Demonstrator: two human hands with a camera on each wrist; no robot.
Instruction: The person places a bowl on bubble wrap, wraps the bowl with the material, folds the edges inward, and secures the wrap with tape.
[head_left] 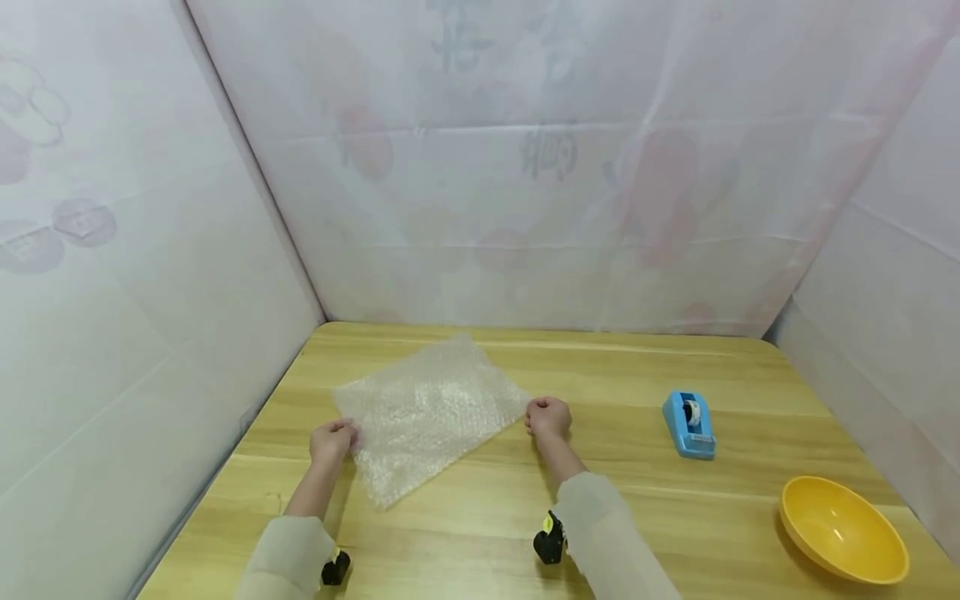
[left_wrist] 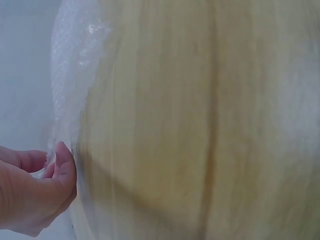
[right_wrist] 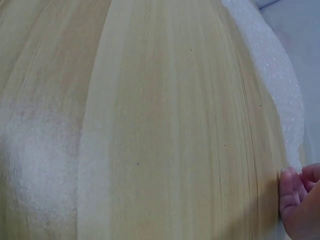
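A sheet of clear bubble wrap (head_left: 435, 408) is spread at an angle over the left half of the wooden table in the head view. My left hand (head_left: 333, 442) pinches its left edge between thumb and fingers; the left wrist view shows this hand (left_wrist: 42, 185) with the film (left_wrist: 75, 60) rising from the fingertips. At the sheet's right corner, my right hand (head_left: 548, 416) grips the plastic with curled fingers. In the right wrist view the right hand (right_wrist: 300, 205) appears at the lower right edge, holding the tip of the bubble wrap (right_wrist: 280, 80).
A blue tape dispenser (head_left: 690, 425) with a roll in it stands right of my right hand. Farther right, near the table's edge, sits a yellow bowl (head_left: 843, 529). Pale printed cloth walls (head_left: 525, 192) enclose the wooden table (head_left: 600, 367) at the back and sides.
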